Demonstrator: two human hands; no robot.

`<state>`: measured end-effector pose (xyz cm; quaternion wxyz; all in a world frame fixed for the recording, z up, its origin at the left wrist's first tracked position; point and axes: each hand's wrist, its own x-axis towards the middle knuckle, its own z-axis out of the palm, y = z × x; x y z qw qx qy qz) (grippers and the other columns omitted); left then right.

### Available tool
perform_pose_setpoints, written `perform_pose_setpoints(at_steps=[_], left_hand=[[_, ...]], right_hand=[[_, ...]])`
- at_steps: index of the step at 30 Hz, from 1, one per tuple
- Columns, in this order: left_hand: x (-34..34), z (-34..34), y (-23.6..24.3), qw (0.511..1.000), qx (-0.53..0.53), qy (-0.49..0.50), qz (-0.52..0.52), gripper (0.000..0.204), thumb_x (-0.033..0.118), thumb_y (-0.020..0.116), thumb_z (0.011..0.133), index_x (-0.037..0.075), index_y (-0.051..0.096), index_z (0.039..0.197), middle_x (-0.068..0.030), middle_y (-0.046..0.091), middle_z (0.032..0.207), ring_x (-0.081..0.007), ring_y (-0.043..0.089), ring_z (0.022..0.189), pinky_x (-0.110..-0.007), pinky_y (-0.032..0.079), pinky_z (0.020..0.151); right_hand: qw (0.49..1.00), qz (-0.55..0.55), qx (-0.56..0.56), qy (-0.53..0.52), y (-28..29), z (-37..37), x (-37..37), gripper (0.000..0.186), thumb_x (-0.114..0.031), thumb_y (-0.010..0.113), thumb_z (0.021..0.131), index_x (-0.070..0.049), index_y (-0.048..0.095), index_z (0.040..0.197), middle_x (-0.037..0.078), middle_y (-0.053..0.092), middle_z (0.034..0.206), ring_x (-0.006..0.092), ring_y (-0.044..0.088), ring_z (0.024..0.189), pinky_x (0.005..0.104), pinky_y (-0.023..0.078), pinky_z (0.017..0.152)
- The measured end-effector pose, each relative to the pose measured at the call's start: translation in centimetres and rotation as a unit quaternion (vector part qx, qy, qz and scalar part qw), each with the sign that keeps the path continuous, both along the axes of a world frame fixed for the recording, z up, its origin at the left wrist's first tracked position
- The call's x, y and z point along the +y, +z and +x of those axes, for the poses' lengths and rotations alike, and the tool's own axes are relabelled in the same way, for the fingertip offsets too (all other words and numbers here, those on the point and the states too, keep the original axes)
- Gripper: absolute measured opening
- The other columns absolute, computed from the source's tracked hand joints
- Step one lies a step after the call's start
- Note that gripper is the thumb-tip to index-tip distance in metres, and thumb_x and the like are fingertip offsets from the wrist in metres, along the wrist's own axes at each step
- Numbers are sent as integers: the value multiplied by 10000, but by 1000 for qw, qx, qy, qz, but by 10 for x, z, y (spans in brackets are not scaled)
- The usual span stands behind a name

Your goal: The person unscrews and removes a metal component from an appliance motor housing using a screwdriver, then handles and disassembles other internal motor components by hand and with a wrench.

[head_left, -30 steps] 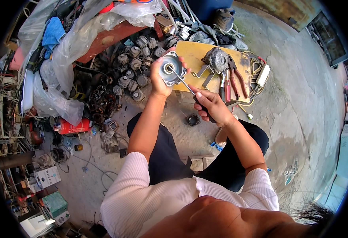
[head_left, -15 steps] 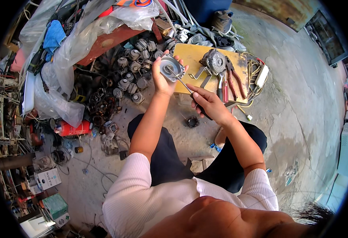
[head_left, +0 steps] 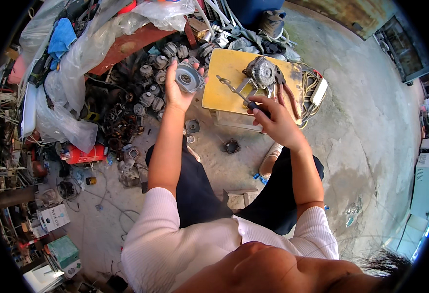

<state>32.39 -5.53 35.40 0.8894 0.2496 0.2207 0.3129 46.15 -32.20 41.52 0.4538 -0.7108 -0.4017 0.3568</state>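
Observation:
My left hand [head_left: 179, 93] grips a round grey metal end cover [head_left: 189, 77] with a hole at its middle, just left of the yellow board [head_left: 218, 68]. In my right hand [head_left: 272, 124] is a screwdriver with a dark handle [head_left: 253, 106]; small ring-like pieces [head_left: 231, 87] appear to be on its shaft, which points up-left, apart from the cover. On the board lie a grey motor housing [head_left: 262, 72], bent metal brackets and pliers with worn red handles [head_left: 288, 102], partly behind my right hand.
Piled small motor housings [head_left: 146, 97] lie left of the board. Plastic sheeting [head_left: 67, 107], a red container [head_left: 85, 155] and cluttered parts fill the left side. Coiled cables and a white power strip [head_left: 319, 92] sit right of the board. Loose metal pieces [head_left: 232, 145] lie between my feet.
The screwdriver tip has come out of the cover's centre. My left hand has moved up and left with the cover; the screwdriver shaft now shows ring-like pieces on it.

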Motion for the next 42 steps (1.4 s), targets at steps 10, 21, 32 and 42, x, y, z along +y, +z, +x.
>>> perform_pose_setpoints(at_steps=[10, 21, 32, 42], left_hand=[[-20, -14, 3, 968, 64, -241, 16, 661, 575, 466, 978, 26, 513, 1343, -198, 593, 1297, -394, 616, 1147, -577, 526, 927], [-22, 1, -12, 975, 101, -196, 12, 630, 544, 580, 939, 38, 534, 1311, -179, 608, 1260, -341, 632, 1112, -570, 544, 891], [-26, 8, -4, 976, 17, -214, -39, 732, 704, 516, 899, 66, 575, 1253, -141, 654, 1182, -334, 636, 1109, -580, 542, 867], [-24, 10, -4, 975, -20, -215, -44, 835, 700, 450, 928, -13, 509, 1357, -211, 613, 1262, -386, 602, 1158, -632, 463, 990]], right_hand=[[984, -3, -179, 0, -20, -15, 17, 383, -132, 570, 897, 47, 607, 1234, 280, 683, 957, 415, 672, 887, 452, 518, 817], [976, -29, -214, 14, 23, -2, -15, 342, -119, 612, 882, 1, 660, 1199, 209, 711, 898, 290, 675, 730, 363, 518, 727], [998, 41, -26, -26, -9, -10, -9, 393, -124, 650, 885, -37, 647, 1268, 69, 720, 944, 61, 477, 589, 256, 441, 570], [999, 41, 6, -19, -6, -10, -11, 373, -89, 619, 916, -5, 632, 1279, 87, 719, 984, 90, 637, 777, 261, 511, 724]])
